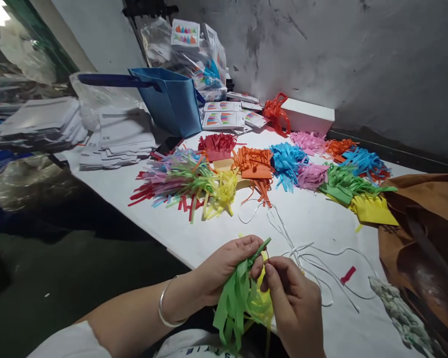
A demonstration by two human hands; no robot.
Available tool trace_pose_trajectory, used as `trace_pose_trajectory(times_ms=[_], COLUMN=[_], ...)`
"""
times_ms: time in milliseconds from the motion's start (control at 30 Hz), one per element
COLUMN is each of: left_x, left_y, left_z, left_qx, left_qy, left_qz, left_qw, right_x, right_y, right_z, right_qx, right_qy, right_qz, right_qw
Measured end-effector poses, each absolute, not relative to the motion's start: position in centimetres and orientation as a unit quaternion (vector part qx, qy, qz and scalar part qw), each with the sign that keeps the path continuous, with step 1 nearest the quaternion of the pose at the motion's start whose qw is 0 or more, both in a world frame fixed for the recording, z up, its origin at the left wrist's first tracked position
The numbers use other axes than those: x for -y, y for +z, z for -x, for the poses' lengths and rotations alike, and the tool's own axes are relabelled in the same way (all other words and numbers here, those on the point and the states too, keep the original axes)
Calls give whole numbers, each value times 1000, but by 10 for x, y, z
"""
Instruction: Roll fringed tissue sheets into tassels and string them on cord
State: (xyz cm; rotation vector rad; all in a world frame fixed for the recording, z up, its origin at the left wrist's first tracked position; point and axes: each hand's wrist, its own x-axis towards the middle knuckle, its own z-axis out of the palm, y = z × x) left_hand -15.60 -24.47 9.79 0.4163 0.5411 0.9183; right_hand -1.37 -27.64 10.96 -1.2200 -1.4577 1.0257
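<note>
My left hand (231,261) is closed round the twisted top of a green paper tassel (233,301), whose strips hang down toward my lap. My right hand (294,298) pinches a thin dark red thread (268,255) beside the tassel's top. Whether the thread goes round the tassel is hidden by my fingers. Yellow paper strips (262,304) hang behind the green ones, between my hands. Loose white cord (302,254) lies on the table just beyond my right hand, near a small red paper strip (348,275).
Fringed paper bundles in several colours, including an orange one (252,161), lie across the white table (142,191). Behind them stand a blue bag (175,104), printed boxes (222,120) and a white box (308,115). A brown bag (429,238) covers the right edge.
</note>
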Motion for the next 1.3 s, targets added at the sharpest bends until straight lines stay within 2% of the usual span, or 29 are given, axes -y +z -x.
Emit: trace_pose_trajectory(times_ms=[600,800,900,1000,1167,1300], left_x=[246,245,244,244,243,242], left_y=[85,82,84,87,94,95], left_z=[154,158,163,167,174,178], left_qx=[-262,-318,-332,-349,-379,-364], left_qy=[464,466,439,432,415,417], left_qz=[-219,-330,-415,-463,-601,-593], left_qw=[817,757,724,691,568,584], right_x=[277,275,274,269,261,261], right_y=[109,107,103,98,90,85], right_z=[13,3,-1,-3,-2,0], right_qx=[582,590,555,506,452,432], right_qy=[420,427,463,550,635,657], right_qz=[521,534,549,517,458,437], right_qw=[463,430,420,416,427,437])
